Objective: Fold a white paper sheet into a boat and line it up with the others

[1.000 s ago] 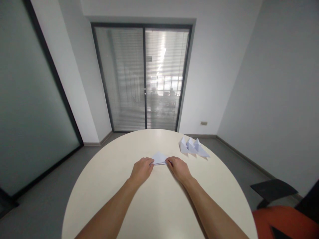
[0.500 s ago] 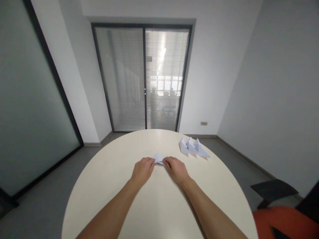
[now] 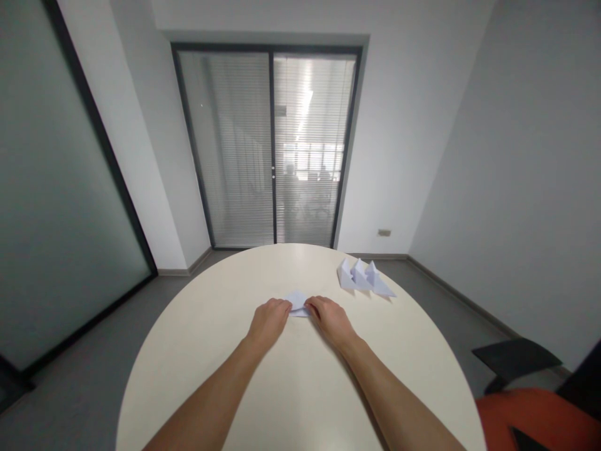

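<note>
On a round cream table [image 3: 286, 394], both hands [image 3: 269, 322] [image 3: 331, 319] gripping folded white paper [image 3: 297, 301], peaked paper shapes [image 3: 360, 279] nearby

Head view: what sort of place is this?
Probably a small office or meeting room, judging by the round-edged table, the dark-framed glass panels with blinds, and the chair with an orange seat.

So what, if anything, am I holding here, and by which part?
The folded white paper: the left hand grips its left end, the right hand its right.
</note>
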The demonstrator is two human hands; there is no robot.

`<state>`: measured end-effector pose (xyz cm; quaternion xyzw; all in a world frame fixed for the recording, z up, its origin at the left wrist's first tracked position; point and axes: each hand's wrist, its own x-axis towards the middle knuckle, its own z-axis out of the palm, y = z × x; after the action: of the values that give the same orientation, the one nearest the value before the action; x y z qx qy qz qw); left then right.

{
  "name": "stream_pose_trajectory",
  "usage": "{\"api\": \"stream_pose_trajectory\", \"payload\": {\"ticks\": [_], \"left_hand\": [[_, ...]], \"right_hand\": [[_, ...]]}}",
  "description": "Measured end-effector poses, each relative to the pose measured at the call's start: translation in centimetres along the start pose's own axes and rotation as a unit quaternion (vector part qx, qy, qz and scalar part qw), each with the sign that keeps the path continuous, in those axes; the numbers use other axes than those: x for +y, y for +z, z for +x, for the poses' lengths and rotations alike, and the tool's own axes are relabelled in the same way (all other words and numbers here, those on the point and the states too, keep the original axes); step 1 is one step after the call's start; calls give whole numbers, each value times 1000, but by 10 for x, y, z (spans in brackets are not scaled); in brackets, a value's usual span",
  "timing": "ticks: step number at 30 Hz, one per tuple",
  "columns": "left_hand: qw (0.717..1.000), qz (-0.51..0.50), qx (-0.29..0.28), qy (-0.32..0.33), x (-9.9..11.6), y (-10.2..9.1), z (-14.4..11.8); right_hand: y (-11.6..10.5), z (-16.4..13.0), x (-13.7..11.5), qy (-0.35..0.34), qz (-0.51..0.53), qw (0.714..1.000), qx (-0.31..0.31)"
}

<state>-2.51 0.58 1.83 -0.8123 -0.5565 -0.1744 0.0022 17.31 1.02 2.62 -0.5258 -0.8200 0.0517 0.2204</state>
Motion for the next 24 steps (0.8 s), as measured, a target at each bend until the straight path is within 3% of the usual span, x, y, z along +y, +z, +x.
{"api": "stream_pose_trajectory", "payload": {"ticks": [24], "left_hand": [[999,-33,11,1,2,-2,0]], "right_hand": [[-4,2,-4,-33,-12,999,17]]}}
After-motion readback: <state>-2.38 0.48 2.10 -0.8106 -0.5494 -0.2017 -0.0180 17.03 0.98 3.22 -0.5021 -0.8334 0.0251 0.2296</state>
